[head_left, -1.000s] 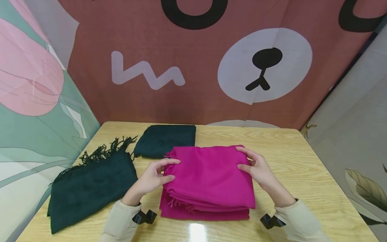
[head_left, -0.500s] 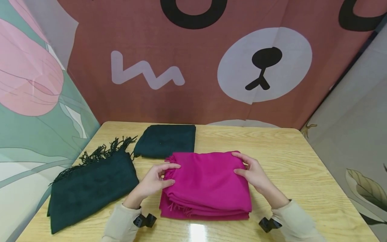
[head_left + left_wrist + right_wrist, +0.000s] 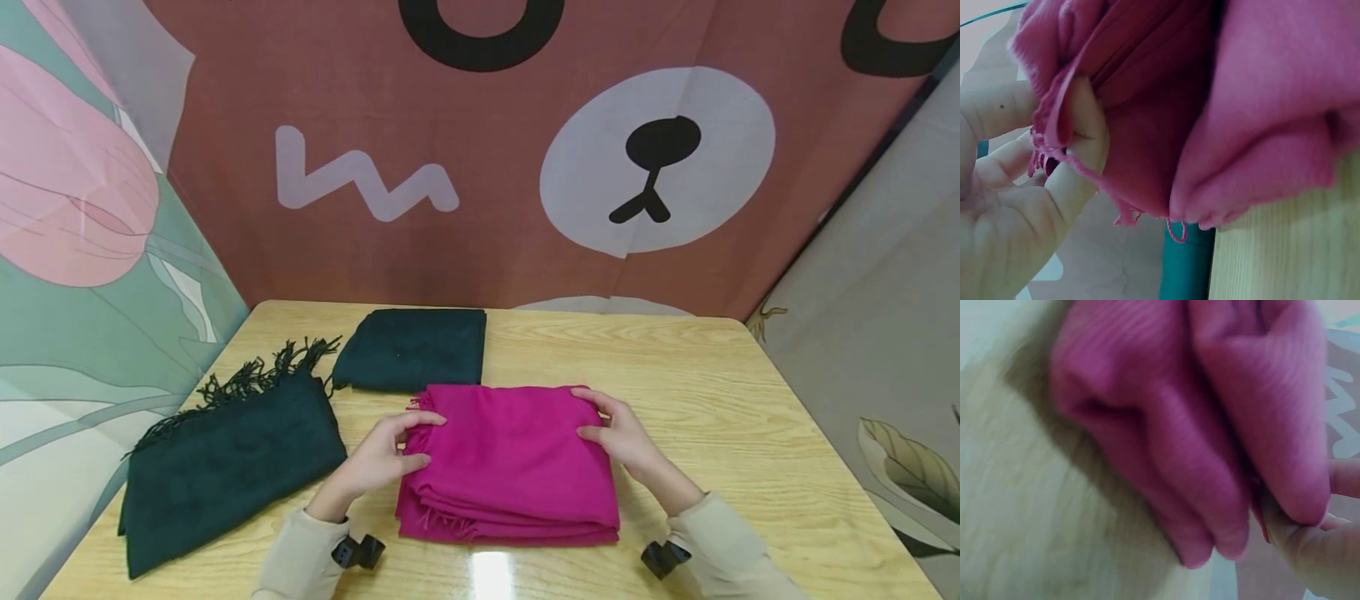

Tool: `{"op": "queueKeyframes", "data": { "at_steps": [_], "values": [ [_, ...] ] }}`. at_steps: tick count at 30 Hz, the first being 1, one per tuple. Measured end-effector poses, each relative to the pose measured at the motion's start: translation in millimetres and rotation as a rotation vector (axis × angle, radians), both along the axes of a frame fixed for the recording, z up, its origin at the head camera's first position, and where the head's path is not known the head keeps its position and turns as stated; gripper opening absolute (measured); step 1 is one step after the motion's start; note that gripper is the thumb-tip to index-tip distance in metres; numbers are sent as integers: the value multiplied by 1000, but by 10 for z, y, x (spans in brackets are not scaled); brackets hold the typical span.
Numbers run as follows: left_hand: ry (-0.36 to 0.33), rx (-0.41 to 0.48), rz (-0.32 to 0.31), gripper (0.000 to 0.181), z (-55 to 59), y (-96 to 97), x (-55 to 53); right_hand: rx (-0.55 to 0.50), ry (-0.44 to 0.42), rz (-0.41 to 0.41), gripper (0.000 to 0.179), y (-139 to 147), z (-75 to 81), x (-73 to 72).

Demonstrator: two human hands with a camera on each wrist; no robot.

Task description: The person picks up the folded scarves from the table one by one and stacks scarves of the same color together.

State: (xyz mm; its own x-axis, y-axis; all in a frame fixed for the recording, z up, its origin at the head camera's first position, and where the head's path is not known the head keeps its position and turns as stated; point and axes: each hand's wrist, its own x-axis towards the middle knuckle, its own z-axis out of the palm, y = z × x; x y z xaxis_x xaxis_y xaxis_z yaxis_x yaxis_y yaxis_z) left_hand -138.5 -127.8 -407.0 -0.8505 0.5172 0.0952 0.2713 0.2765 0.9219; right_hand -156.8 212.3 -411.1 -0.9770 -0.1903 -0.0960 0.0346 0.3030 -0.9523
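Note:
A magenta fringed scarf (image 3: 517, 450), folded into a thick rectangle, lies at the front middle of the table. At its fringed left end my left hand (image 3: 386, 450) pinches the upper layers. One finger is tucked between the folds and the fringe hangs over it, as the left wrist view of the scarf (image 3: 1260, 112) shows. Opposite, my right hand (image 3: 626, 433) pinches the far right corner. In the right wrist view its thumb (image 3: 1285, 531) slips under the top fold of the scarf (image 3: 1272, 406). Lower folds rest on the wood beneath.
A dark green fringed scarf (image 3: 232, 467) lies folded at the left, its tassels pointing to the back. Another folded dark green scarf (image 3: 412, 350) sits behind the magenta one. Printed curtains (image 3: 487, 233) surround the wooden table (image 3: 712, 358) at the back and sides.
The upper layers of the magenta scarf have come toward me and settled over the lower ones. My right hand has moved left and nearer with its corner; my left hand has shifted slightly nearer.

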Motion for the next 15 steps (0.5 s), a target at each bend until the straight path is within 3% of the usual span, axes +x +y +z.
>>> {"op": "queueKeyframes", "data": {
  "at_steps": [9,15],
  "values": [
    [-70,-62,-47,43,-48,-80,-6,19,-37,19,56,56,-104,-10],
    [-57,-75,-28,42,-83,-123,3,7,-38,58,57,92,-121,7]
  ]
}}
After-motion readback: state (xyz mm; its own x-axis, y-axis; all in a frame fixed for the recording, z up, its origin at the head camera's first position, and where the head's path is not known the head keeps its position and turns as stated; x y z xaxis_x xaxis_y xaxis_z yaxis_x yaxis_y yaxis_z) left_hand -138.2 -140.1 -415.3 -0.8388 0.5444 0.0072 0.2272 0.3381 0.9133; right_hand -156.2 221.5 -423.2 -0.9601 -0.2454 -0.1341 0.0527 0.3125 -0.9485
